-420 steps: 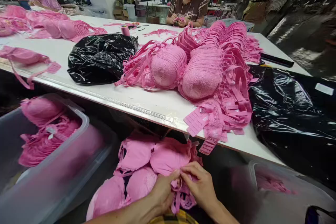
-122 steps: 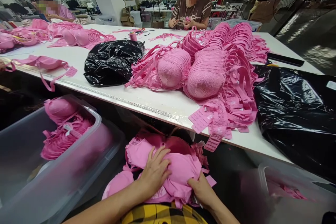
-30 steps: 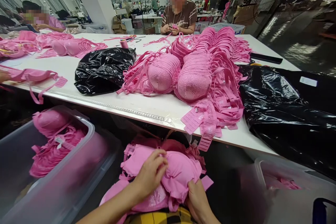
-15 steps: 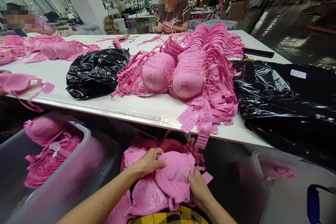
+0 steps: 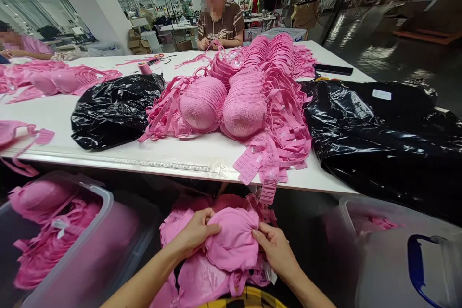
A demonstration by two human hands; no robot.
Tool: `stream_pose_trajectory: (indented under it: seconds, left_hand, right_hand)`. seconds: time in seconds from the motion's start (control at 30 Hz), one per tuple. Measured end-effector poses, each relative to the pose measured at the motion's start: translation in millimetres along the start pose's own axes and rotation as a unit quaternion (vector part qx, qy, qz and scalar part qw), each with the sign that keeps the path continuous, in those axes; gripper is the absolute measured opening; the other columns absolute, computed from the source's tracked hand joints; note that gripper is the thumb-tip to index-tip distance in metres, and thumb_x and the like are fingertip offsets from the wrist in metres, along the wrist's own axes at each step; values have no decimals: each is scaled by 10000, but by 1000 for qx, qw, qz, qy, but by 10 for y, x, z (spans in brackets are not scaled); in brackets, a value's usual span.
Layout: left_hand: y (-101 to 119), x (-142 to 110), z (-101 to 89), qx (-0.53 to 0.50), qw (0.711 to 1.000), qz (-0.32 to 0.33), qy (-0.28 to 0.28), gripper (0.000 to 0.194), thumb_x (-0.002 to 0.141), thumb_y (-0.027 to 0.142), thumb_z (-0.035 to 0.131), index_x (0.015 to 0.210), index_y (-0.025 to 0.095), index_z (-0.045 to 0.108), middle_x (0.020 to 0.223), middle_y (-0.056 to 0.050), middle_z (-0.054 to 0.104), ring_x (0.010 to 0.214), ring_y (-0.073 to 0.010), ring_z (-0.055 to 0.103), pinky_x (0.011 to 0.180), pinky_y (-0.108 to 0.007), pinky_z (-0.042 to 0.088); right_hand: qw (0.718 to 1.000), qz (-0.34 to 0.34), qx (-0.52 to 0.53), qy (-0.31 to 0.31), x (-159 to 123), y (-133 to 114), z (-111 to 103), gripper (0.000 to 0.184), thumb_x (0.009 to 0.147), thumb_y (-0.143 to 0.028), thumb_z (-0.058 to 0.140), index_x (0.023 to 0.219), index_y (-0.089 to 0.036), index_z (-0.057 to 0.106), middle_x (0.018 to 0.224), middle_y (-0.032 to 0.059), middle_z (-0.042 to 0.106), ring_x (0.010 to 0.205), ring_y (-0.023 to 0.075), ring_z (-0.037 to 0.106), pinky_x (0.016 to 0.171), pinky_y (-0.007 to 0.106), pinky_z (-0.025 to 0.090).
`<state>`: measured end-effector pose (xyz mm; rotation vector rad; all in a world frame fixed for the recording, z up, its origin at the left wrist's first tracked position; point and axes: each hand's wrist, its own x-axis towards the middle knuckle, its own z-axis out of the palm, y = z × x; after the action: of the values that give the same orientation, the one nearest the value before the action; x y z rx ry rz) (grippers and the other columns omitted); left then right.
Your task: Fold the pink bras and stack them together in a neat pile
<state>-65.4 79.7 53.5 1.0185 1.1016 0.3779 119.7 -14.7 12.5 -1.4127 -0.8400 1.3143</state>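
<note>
Below the table's front edge, on my lap, lies a heap of pink bras (image 5: 202,274). Both hands grip the top pink bra (image 5: 233,240) of that heap. My left hand (image 5: 195,232) pinches its left edge with curled fingers. My right hand (image 5: 276,250) holds its right edge, thumb on top. A long stack of nested pink lace bras (image 5: 249,91) with hanging straps and tags sits on the white table (image 5: 108,161) just beyond.
Black plastic bags lie at the table's left (image 5: 111,108) and right (image 5: 378,130). A clear bin of pink bras (image 5: 54,231) stands lower left, another bin (image 5: 393,250) lower right. A person (image 5: 218,19) works at the far side; more pink bras (image 5: 50,77) lie far left.
The view has tilted up and shifted left. My left hand slid from on top of the cup to its left edge, and my right hand rose to pinch the right edge.
</note>
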Motion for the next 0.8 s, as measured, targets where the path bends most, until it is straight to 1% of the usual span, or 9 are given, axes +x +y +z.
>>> stream_pose_trajectory:
  seconds: [0.1,0.17,0.23,0.33,0.47,0.53,0.63,0.7,0.8]
  left_hand:
    - [30,-19,5,-14,998,-1,-57,328,539,247,772,803,127,620,755,-10,612,690,-137,532,631,-235,412]
    - [45,-20,13,-23,997,-10,-67,363,545,260,783,847,104,656,765,-36,638,686,-147,542,631,-246,421]
    - [57,-24,25,-29,998,-10,-53,371,546,280,791,845,96,672,744,-36,644,652,-141,537,604,-242,416]
    - [92,-44,37,-29,998,-1,-58,343,604,344,761,842,109,682,752,-33,652,657,-143,540,615,-245,417]
    - [131,-63,-23,7,996,12,-85,313,666,379,716,822,110,681,739,-27,646,650,-133,527,617,-235,403]
    - [114,-51,-105,11,997,2,-77,336,636,383,739,819,110,670,739,-28,641,646,-135,528,613,-236,402]
    - [57,-30,-230,-7,999,-14,-28,377,598,413,757,798,113,648,734,-35,630,646,-143,536,611,-243,409]
    - [34,-33,-256,-22,1000,-12,-13,387,587,410,760,811,120,638,746,-34,623,664,-147,543,621,-245,418]
    - [57,-60,-193,-8,999,20,-39,431,555,313,783,927,157,630,889,-31,631,791,-164,558,696,-244,430]
  right_hand:
    - [998,1,56,-1,-13,-31,-21,318,716,-462,643,797,-156,627,737,23,632,732,180,582,686,276,473]
    - [996,-11,85,9,-41,-75,-53,332,716,-443,658,900,-171,609,875,56,643,778,181,595,705,281,484]
    - [998,-29,52,18,-73,-113,-77,289,708,-429,670,832,-173,625,1000,94,628,808,192,599,668,270,492]
    - [996,-53,-72,31,-96,-136,-54,214,688,-393,683,707,-180,673,1151,125,583,978,266,576,678,292,496]
    - [988,-71,-128,58,-75,-128,55,159,698,-342,661,641,-195,672,1106,131,619,1120,316,507,775,351,475]
    - [992,-71,-85,65,-60,-123,83,209,712,-362,649,600,-186,635,1077,136,632,1104,313,520,824,366,457]
    - [998,-27,31,56,-43,-125,67,323,725,-466,628,601,-175,559,1083,137,625,896,271,615,718,345,499]
    - [997,4,71,33,-31,-138,54,337,713,-504,635,689,-174,569,1059,125,630,778,227,629,650,316,509]
    - [999,-6,43,-21,2,-169,88,373,690,-473,677,900,-172,610,959,85,650,765,201,618,687,296,501]
